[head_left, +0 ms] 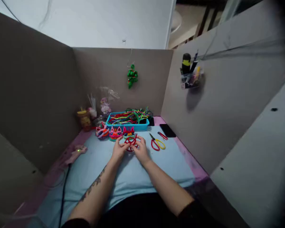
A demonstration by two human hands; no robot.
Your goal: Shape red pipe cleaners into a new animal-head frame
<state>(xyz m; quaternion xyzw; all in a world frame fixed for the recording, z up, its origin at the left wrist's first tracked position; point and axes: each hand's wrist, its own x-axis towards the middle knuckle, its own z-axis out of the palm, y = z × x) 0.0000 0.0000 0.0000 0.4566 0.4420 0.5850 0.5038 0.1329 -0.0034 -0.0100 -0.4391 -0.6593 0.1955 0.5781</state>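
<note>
Both of my hands meet over a light blue mat (97, 171) and pinch a small red pipe-cleaner shape (130, 142) between them. My left hand (119, 149) holds its left side, my right hand (140, 150) its right side. Just beyond it stand three finished pipe-cleaner cat-ear figures (115, 132) in a row, pink, red and multicoloured. Behind those sits a blue tray (127, 126) filled with several coloured pipe cleaners (130, 116).
Red-and-yellow scissors (157, 143) and a red tool (162, 135) lie right of my hands, a black phone (167, 130) further right. A pink glue gun (76, 152) with a black cord lies left. Jars (85, 119) stand back left. Grey partition walls enclose the desk; a green ornament (132, 76) hangs.
</note>
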